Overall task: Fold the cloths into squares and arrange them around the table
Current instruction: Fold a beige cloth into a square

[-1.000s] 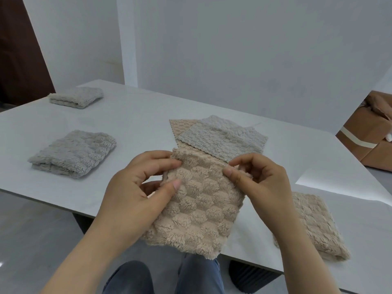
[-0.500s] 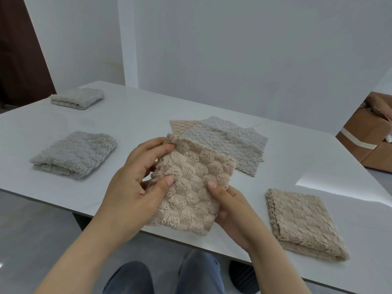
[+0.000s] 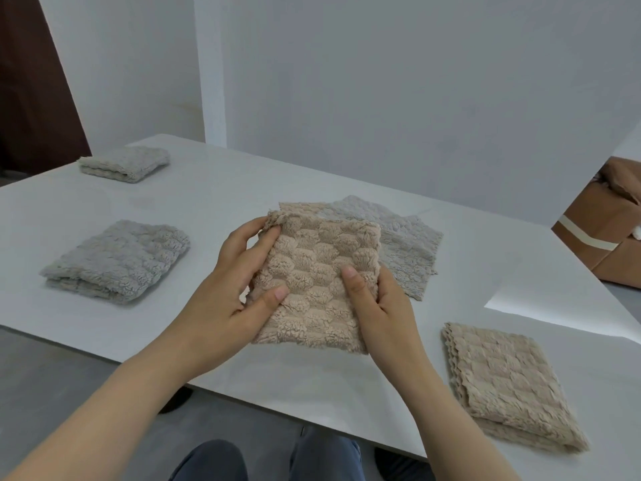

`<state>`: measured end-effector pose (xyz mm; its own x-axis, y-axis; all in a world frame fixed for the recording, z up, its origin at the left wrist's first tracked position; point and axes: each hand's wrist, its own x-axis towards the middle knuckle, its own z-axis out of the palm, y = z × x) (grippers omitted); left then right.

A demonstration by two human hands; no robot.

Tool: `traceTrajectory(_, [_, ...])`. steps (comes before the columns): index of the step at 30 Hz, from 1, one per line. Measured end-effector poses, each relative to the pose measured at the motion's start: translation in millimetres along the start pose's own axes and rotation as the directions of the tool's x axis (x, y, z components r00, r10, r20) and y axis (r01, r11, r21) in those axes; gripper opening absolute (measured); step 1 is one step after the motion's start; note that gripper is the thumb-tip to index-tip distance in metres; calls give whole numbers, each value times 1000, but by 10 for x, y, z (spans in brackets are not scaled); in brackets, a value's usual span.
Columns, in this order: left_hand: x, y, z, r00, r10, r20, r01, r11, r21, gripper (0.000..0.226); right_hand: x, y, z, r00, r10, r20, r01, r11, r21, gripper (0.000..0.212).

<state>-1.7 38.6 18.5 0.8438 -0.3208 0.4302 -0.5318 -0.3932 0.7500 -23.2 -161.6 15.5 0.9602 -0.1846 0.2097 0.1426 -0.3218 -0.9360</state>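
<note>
So both hands are on the same piece: the left hand (image 3: 236,293) grips the left edge of the beige cloth (image 3: 319,279), thumb flat on the front and fingers curled round the top left corner, while the right hand (image 3: 381,307) grips the right edge with the thumb pressed on top and the fingers tucked behind

Compared to a second ago, the cloth no longer hangs long over the table edge. It's doubled up into a chunky near-square. The right hand, which was pinching the top and then sat under the lower right corner half a second back, is now halfway up the right side

Counting: two hands, four folded cloths in total. That's the one being held, a folded beige square (image 3: 510,383) by the near right edge of the white table (image 3: 242,175), a near grey square (image 3: 118,258) on the left, and a far grey square (image 3: 125,163) at the back left corner. There's also a loose flat heap (image 3: 409,251) of grey with a beige corner poking out, can't tell how many layers

The held cloth sits between the two hands, over the near middle of the table and right in front of that heap. A cardboard box (image 3: 596,244) stands off to the right
</note>
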Motion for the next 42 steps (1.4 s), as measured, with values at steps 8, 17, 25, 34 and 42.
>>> traceTrajectory(8, [445,-258,-55,991,-126,-39,119,980,-162,67,516,78,75,999,51,4,-51,998,-42,32])
traceTrajectory(17, [1310,-782,-128,941,-236,-244,209,969,-133,32,1490,159,262,978,171,121,-178,983,53,33])
traceTrajectory(25, [2307,-1470,-182,944,-230,-236,233,972,-18,28,2679,303,625,973,192,127,-194,981,6,22])
traceTrajectory(34, [3375,-2316,-176,944,-239,-228,262,962,75,30,3926,659,1103,974,214,74,-216,976,28,20])
traceTrajectory(42, [3939,-2971,18,940,-269,-209,305,938,163,30,4600,1195,1415,959,283,-6,-282,959,29,18])
